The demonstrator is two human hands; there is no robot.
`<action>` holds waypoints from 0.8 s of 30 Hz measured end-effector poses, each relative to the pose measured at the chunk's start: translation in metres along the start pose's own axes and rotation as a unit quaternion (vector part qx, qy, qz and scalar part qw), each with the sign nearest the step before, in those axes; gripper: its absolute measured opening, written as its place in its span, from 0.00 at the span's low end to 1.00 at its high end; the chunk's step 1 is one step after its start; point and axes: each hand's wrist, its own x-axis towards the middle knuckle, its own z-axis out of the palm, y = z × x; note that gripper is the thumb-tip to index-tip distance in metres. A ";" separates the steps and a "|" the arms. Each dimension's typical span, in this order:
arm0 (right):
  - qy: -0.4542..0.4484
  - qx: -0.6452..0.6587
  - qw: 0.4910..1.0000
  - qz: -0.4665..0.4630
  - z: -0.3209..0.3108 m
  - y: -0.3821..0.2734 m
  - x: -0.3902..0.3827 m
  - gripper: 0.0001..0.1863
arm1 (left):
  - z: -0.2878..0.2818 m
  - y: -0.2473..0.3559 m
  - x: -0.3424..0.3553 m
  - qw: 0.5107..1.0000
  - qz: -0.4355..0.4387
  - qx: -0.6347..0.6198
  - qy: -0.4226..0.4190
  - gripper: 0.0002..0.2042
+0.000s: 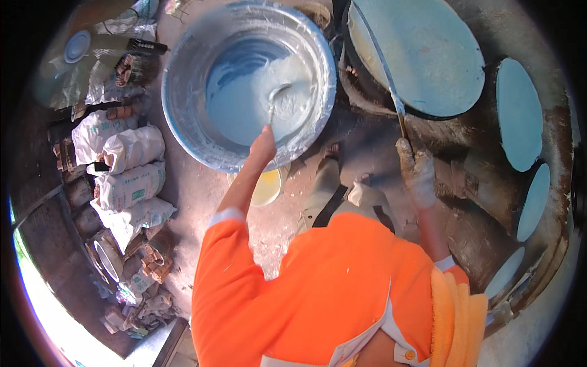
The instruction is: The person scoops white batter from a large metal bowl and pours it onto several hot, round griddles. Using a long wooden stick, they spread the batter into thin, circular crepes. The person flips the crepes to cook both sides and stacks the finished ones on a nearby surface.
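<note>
Two hands are busy at once. The left hand (263, 144) is closed round the handle of a ladle (273, 101) whose bowl sits in the white batter (269, 92) inside a wide metal basin (183, 104), straight ahead of that hand. The right hand (416, 174), in a batter-smeared glove, grips a long thin stick (382, 64) that reaches up and across a round pale disc (422, 55) stretched over a pot on the clay stove (471, 183).

By the look of it, the step in hand is scooping batter while the stick works at the sheet on the disc. The next move likely calls for a level lift of the ladle, so nothing spills between basin and disc.

More discs (518, 119) lie beyond the right hand, the lower ones cut off at the rim. A yellow tub (269, 186) under the left forearm is mostly hidden. Stacked sacks (125, 177), well left of the left hand, blur toward the edge. The orange sleeves cover the lower view.
</note>
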 end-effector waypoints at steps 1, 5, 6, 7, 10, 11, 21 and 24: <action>-0.017 -0.004 1.000 -0.002 -0.001 -0.003 0.000 0.15 | -0.002 0.006 -0.009 0.998 0.020 0.025 -0.061 0.14; -0.036 0.071 0.995 0.053 -0.010 -0.026 -0.005 0.18 | -0.070 0.004 -0.097 0.988 0.023 -0.106 -0.108 0.11; -0.063 0.254 0.942 0.211 -0.021 -0.054 0.012 0.17 | -0.093 0.013 -0.101 0.968 -0.092 -0.169 -0.161 0.11; -0.058 0.199 0.967 0.150 -0.015 -0.054 0.012 0.16 | -0.100 0.014 -0.106 0.924 -0.212 -0.235 -0.215 0.10; -0.092 0.099 0.989 0.066 0.012 -0.052 0.006 0.13 | -0.056 -0.008 -0.038 0.866 -0.162 -0.396 -0.258 0.08; -0.106 0.075 0.990 0.063 0.022 -0.051 0.002 0.13 | -0.058 0.012 -0.021 0.769 -0.172 -0.550 -0.277 0.07; -0.274 -0.260 0.926 0.004 0.096 -0.075 0.035 0.30 | -0.008 0.051 -0.014 0.327 -0.074 -0.871 -0.359 0.12; -0.241 -0.238 0.940 -0.038 0.055 -0.094 0.029 0.29 | -0.059 0.075 -0.066 0.328 -0.054 -0.881 -0.336 0.10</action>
